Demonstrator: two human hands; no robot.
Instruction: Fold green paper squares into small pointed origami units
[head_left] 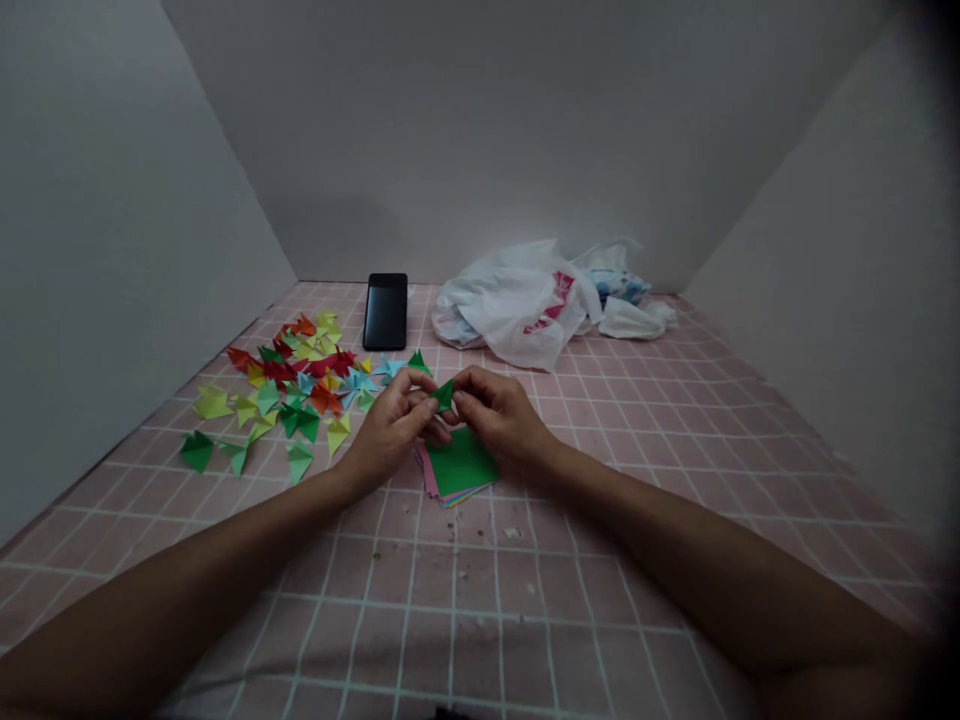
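A small folded piece of green origami paper [444, 396] is pinched between my two hands, a little above the cloth. My left hand [396, 418] grips its left side between thumb and fingers. From the right, my right hand [504, 412] holds the other edge with thumb and forefinger. Just below the hands lies a stack of square origami paper [463, 462], green on top with pink, blue and yellow edges showing. Many folded paper pieces [300, 420] in red, orange, yellow, green and light blue are spread to the left of my left hand.
A black phone [385, 312] lies at the back, beyond the folded pieces. Right of it sits a crumpled white plastic bag [517, 300] with red print, beside a blue-and-white package [616, 285]. The pink checked cloth [645, 480] carries small scraps. Walls close off three sides.
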